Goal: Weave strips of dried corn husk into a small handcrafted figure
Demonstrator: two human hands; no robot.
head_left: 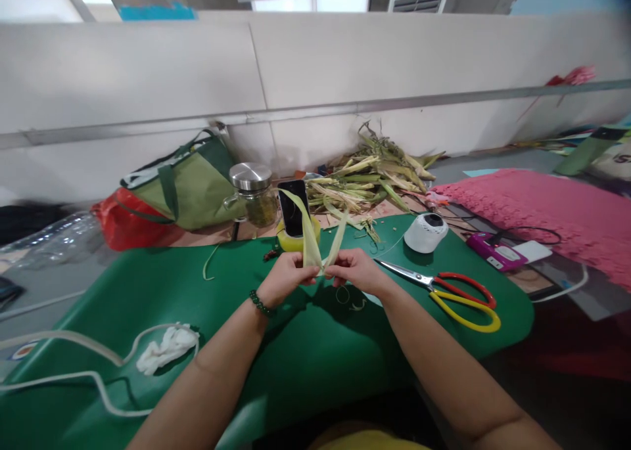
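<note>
Both of my hands meet over the green mat point(148, 292), pinching pale green leaf strips point(309, 240) that rise in a V from my fingers. My left hand point(284, 278), with a dark bead bracelet on its wrist, is closed on the left strip. My right hand point(355, 270) is closed on the right strip point(337, 240). The strips' lower ends are hidden between my fingers. Just beyond them a phone point(293, 207) stands upright in a yellow holder point(290, 243).
Scissors with red and yellow handles point(453, 292) lie right of my hands, beside a white thread spool point(425, 232). A leaf pile point(369, 174), a lidded glass jar point(254, 194) and a green bag point(182, 187) sit behind. A crumpled tissue point(166, 348), a white cord point(73, 345) and a pink cloth point(542, 207) also lie around.
</note>
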